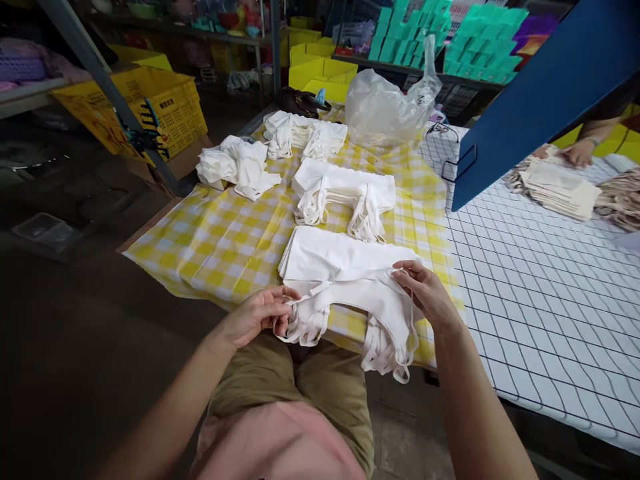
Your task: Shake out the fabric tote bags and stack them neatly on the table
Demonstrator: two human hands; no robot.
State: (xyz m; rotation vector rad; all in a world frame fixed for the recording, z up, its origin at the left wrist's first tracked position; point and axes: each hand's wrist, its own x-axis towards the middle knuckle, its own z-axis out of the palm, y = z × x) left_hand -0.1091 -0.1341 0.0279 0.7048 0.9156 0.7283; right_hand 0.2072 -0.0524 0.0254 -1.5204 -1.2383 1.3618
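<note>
A stack of white strappy tops (pixel 333 257) lies at the near edge of the yellow checked cloth, their straps hanging toward my lap. My left hand (pixel 260 312) pinches a strap of the uppermost top at its left side. On the other side, my right hand (pixel 423 287) grips the same top's right strap between thumb and fingers. The fabric between them sags in a curve over the stack. Behind it sits another neat pile of white tops (pixel 345 183). Farther back are a third pile (pixel 305 133) and a loose, crumpled heap of white garments (pixel 237 163).
A clear plastic bag (pixel 385 107) and a dark bag (pixel 303 101) stand at the back. To the right, a blue panel (pixel 530 100) rises beside a white grid-patterned tabletop (pixel 540 320), where another person's hand (pixel 580 152) rests by beige garments (pixel 560 183). A yellow crate (pixel 175 107) stands left.
</note>
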